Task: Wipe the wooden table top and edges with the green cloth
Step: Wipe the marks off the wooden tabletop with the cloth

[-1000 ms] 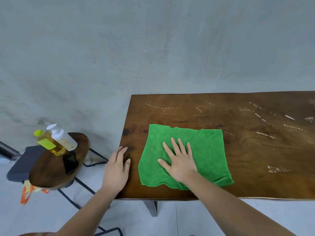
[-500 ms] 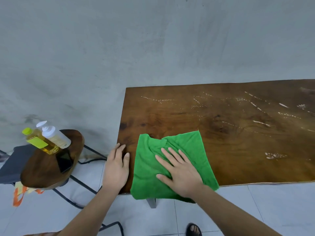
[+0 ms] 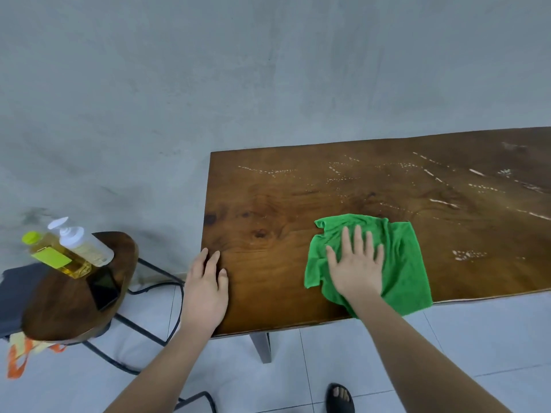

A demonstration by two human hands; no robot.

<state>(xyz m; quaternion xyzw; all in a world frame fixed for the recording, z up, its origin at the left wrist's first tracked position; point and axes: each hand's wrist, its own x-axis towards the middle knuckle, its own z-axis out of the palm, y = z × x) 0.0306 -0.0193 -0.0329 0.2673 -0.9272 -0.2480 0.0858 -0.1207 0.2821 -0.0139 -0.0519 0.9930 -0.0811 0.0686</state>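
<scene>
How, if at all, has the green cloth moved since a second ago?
Yes: the green cloth has slid right, away from the left edge of the wooden table.

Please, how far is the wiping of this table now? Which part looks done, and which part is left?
Done, it seems: the near left part of the table looks clean. In hand: the right hand presses the green cloth flat near the front edge; the left hand rests on the left edge. Left: white marks across the back and right of the top. I cannot judge the edges.
</scene>
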